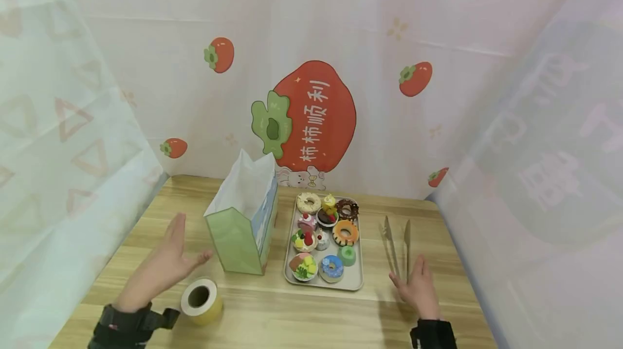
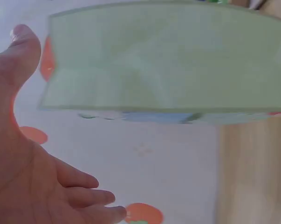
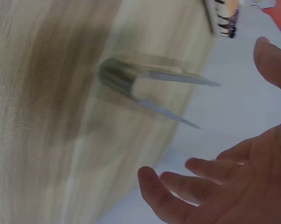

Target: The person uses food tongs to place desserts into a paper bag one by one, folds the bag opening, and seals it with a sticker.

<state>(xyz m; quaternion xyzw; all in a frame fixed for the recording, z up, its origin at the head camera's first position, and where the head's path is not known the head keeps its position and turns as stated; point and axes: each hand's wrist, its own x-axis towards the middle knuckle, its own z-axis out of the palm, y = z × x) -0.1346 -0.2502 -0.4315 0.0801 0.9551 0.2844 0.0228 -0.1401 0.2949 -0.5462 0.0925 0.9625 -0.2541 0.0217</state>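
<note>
My left hand (image 1: 163,265) is held with thumb and fingers spread, left of an upright paper bag (image 1: 237,241) whose top gapes. In the left wrist view the bag's green side (image 2: 163,60) lies beyond the hand (image 2: 42,186), apart from it. Over the near end of a pair of metal tongs (image 1: 393,249) is my right hand (image 1: 419,287), its fingers extended. The right wrist view has the tongs (image 3: 126,81) on the table, with a gap between them and the right hand (image 3: 243,182). Neither hand holds anything.
A metal tray (image 1: 323,283) of several toy donuts and cupcakes lies mid-table, right of the bag. A roll of yellow tape (image 1: 209,311) stands near the left wrist. Printed cloth (image 1: 370,138) walls the wooden table (image 1: 292,319) at the back and sides.
</note>
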